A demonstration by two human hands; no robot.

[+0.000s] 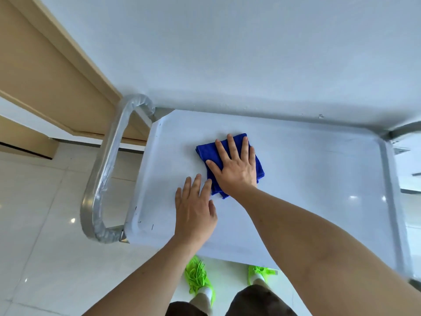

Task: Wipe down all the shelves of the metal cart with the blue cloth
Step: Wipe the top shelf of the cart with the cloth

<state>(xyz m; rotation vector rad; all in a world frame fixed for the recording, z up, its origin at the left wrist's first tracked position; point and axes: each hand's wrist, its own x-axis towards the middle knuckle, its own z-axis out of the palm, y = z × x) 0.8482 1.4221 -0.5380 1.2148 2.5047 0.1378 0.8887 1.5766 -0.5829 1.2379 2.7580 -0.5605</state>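
Cloth [206, 153], soft and folded, should slide easily under flat right hand [235, 169] pressing it; left hand [194, 213] beside, open, empty, on shelf [307, 179]

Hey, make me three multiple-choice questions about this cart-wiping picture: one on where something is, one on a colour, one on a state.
1. Where does the cloth lie?
A. On the floor
B. On the cart's top shelf
C. Over the handle

2. What colour are the shoes?
A. Neon green
B. Red
C. Black

3. How is the right hand on the cloth?
A. Fist clenched around it
B. Pinching one corner
C. Flat, fingers spread

Answers:
1. B, the cloth sits mid-shelf, under the hand.
2. A, both shoes below the shelf edge are bright green.
3. C, the palm presses down open; the left hand lies flat beside it.
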